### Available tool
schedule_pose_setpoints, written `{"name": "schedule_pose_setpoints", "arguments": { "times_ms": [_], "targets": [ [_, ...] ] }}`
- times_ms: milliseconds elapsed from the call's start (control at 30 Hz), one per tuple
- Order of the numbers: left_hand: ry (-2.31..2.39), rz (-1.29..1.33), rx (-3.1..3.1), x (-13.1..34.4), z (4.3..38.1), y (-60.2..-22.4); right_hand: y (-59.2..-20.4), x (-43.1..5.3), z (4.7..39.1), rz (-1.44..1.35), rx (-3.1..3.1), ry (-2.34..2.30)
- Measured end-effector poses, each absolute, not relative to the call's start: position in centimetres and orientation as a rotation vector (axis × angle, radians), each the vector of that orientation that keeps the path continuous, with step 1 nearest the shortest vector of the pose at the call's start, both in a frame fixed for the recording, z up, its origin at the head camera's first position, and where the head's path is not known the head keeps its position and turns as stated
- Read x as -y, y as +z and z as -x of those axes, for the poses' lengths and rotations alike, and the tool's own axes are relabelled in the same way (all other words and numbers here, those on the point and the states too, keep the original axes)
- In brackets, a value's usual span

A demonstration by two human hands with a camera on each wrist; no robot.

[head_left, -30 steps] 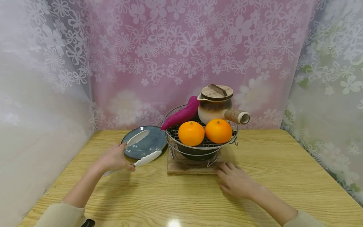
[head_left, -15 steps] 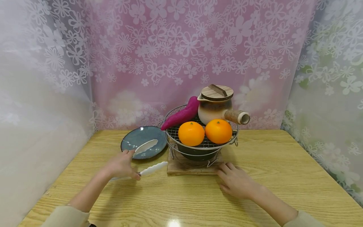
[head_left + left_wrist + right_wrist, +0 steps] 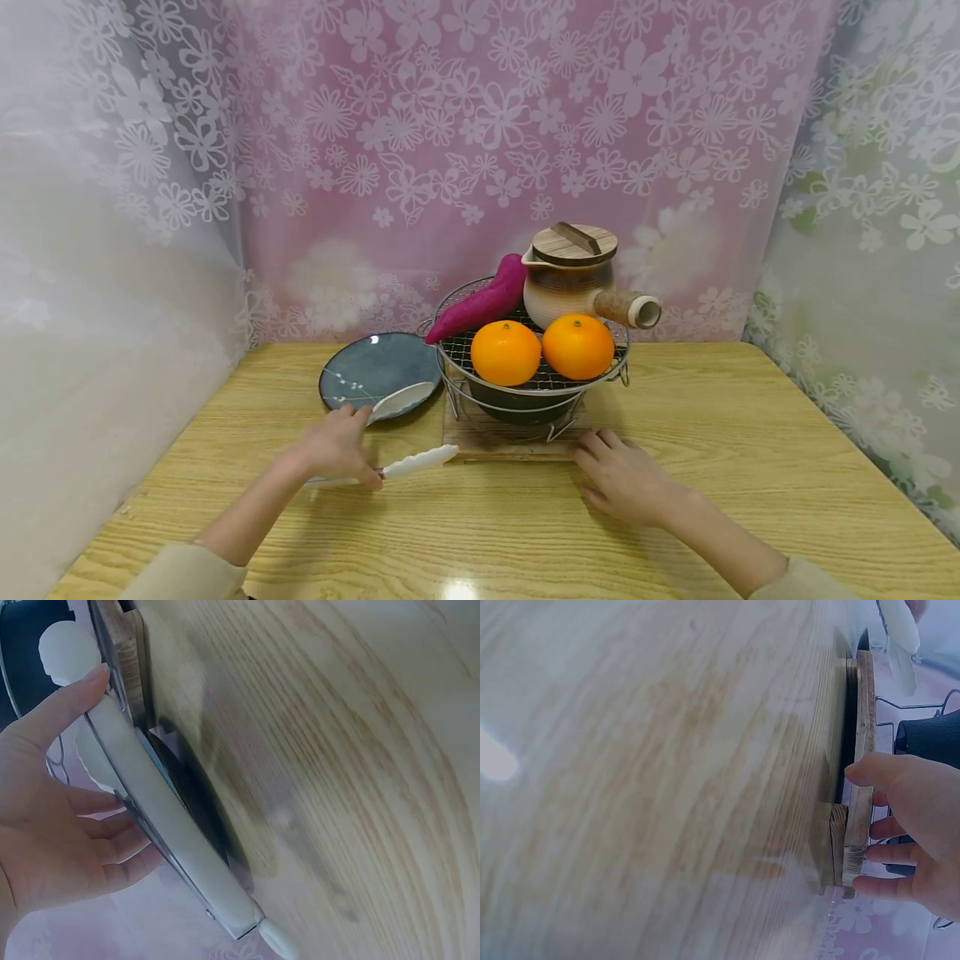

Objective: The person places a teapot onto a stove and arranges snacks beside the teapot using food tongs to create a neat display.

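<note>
My left hand (image 3: pixel 336 450) grips tongs with white scalloped tips (image 3: pixel 422 459). The tongs are spread, with nothing between the tips. One tip overlaps the front right of a blue plate (image 3: pixel 375 362); the other is near the front left corner of a wooden board (image 3: pixel 495 450). In the left wrist view, the thumb and fingers lie along separate arms of the tongs (image 3: pixel 165 810). My right hand (image 3: pixel 626 482) holds the board at its front right corner, its thumb at the edge in the right wrist view. A round wire-rack grill (image 3: pixel 525 408) stands on the board.
Two oranges (image 3: pixel 506 353) sit at the front of the rack. Behind them are a purple sweet potato (image 3: pixel 480 308) and a clay teapot (image 3: pixel 566 287) with a wooden lid, its side handle (image 3: pixel 622 308) pointing right. A floral curtain (image 3: pixel 450 167) hangs behind the table.
My left hand has moved right and toward the front with the tongs, uncovering more of the plate. The right hand stays at the board; the things on the rack have not moved.
</note>
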State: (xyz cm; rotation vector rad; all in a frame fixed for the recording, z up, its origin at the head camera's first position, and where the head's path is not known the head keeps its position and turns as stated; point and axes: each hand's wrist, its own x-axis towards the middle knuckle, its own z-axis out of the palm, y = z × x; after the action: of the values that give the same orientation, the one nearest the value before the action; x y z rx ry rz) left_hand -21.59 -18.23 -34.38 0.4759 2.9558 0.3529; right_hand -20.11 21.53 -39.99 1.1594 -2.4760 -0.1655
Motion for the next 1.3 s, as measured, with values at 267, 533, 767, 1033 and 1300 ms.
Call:
{"name": "schedule_pose_setpoints", "arguments": {
  "times_ms": [267, 533, 767, 1033, 1300],
  "targets": [
    [0.294, -0.475, -2.936, 17.8, 21.3, -34.7, -40.0, -21.5, 20.0, -1.155, 2.489, -0.161],
    [0.222, -0.517, -2.900, 17.2, 21.3, -34.8, -39.8, -21.5, 20.0, -1.151, 2.502, -0.180],
    [0.189, -0.505, -2.858, 16.8, 21.4, -35.1, -39.9, -21.5, 19.9, -1.143, 2.507, -0.191],
    [0.200, -0.486, -2.854, 16.8, 21.3, -35.5, -39.9, -21.5, 19.9, -1.141, 2.526, -0.196],
    [0.195, -0.465, -2.841, 17.0, 21.6, -36.0, -39.7, -21.5, 19.9, -1.140, 2.546, -0.192]
  ]
}}
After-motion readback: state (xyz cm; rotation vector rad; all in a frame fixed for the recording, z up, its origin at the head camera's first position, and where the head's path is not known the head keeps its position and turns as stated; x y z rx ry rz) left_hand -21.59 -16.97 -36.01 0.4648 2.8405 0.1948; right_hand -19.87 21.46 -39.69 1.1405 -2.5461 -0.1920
